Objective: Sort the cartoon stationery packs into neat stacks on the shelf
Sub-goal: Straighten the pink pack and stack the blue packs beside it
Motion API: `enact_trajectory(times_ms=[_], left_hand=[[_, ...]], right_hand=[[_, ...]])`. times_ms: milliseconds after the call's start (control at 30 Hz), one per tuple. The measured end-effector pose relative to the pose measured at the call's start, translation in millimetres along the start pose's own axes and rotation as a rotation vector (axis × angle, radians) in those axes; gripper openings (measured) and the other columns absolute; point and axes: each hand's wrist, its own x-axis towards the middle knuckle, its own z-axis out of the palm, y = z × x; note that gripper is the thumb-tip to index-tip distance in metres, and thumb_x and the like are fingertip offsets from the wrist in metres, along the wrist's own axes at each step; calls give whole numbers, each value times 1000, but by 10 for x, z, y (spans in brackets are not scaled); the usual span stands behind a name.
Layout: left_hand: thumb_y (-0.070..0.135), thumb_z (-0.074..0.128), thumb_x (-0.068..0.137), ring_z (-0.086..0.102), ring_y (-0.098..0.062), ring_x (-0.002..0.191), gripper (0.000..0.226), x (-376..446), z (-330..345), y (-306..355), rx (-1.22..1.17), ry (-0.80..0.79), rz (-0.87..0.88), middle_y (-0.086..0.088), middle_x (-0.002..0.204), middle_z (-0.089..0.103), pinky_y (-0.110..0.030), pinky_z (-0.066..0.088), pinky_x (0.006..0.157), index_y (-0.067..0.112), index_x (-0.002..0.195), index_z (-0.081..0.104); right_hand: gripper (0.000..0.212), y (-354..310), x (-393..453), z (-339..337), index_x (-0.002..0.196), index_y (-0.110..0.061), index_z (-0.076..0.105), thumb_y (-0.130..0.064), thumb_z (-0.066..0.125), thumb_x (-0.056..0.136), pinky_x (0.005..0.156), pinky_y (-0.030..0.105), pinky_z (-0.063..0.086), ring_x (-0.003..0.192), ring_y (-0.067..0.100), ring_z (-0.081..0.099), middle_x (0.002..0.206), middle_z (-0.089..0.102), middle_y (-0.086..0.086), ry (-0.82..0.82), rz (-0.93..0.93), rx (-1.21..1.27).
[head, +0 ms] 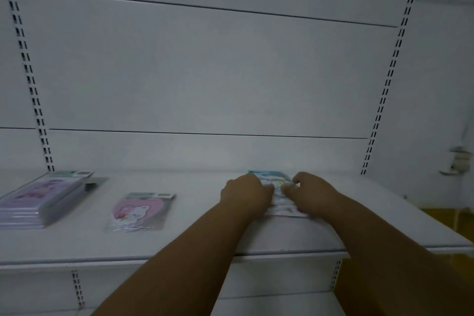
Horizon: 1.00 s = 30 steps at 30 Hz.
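Observation:
On the white shelf [195, 236] lie three groups of cartoon stationery packs. A purple stack [38, 202] sits at the far left. A single pink pack with a white bear [141, 210] lies left of centre. At centre right is a pale blue pack [275, 182], or a small pile of them, mostly covered by my hands. My left hand [245, 194] holds its left side with curled fingers. My right hand [311, 194] holds its right side, fingertips bent onto the top.
The white back panel [205, 72] rises behind the shelf, with slotted uprights at left and right. A lower shelf shows under the front edge. A yellow floor [441, 215] and a pale wall fixture [459, 161] lie to the right.

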Motion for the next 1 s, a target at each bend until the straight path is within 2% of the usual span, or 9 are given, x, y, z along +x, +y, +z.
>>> enact_trajectory(times_ms=[133,233,300,367,433,600,800,900,1000], left_hand=[[32,59,86,65,-24,107,41,15,71,88,-197,51,-48,-7,122,69,-29,52,92,14,123,62],[21,69,82,67,-22,104,39,-53,20,91,-393,117,-54,-6,117,70,-25,51,86,15,119,59],[14,76,78,68,-18,92,41,-129,-41,70,-564,182,-48,0,105,69,-31,57,84,21,110,53],[1,77,76,69,-11,84,49,-227,-119,14,-762,192,-35,6,96,67,-34,61,77,25,108,49],[-4,73,78,72,-13,88,47,-302,-205,-101,-886,208,-18,1,104,71,-35,63,75,25,113,58],[10,60,94,71,-8,89,25,-483,-302,-316,-928,257,74,4,109,71,-24,60,73,32,107,58],[19,46,102,66,10,86,33,-594,-317,-429,-974,99,238,18,114,58,-9,54,66,33,130,36],[17,46,102,65,8,83,34,-584,-359,-513,-947,77,225,15,112,59,-6,52,64,29,133,37],[14,43,103,65,1,94,36,-612,-342,-603,-931,37,259,4,125,57,-10,54,69,22,137,34]], right_hand=[[36,42,52,94,105,-8,58,-40,60,89,70,32,49,90,31,67,102,68,14,27,-26,97],[25,41,-3,65,95,-16,48,-23,69,85,58,32,55,76,27,67,84,60,5,5,4,498],[26,31,-19,54,95,-12,55,-14,75,79,53,28,55,72,19,69,85,66,3,2,-22,668],[31,-22,-24,62,104,-9,63,-9,78,76,62,34,61,74,20,74,92,74,7,-10,-46,824],[31,-131,-50,82,109,-11,65,-9,74,80,71,44,62,76,23,75,95,75,8,-30,-78,944],[26,-447,-224,253,111,-27,53,-19,62,87,79,54,59,88,27,73,104,70,5,-90,-106,1107],[32,-565,-440,427,123,-33,46,-39,56,92,88,54,55,99,27,68,116,65,1,-80,-119,1053],[36,-564,-501,415,124,-30,48,-42,55,91,86,56,55,99,27,70,117,67,3,-72,-165,1045],[51,-597,-598,438,128,-26,44,-50,53,84,86,55,56,99,25,70,119,65,3,-26,-218,950]])
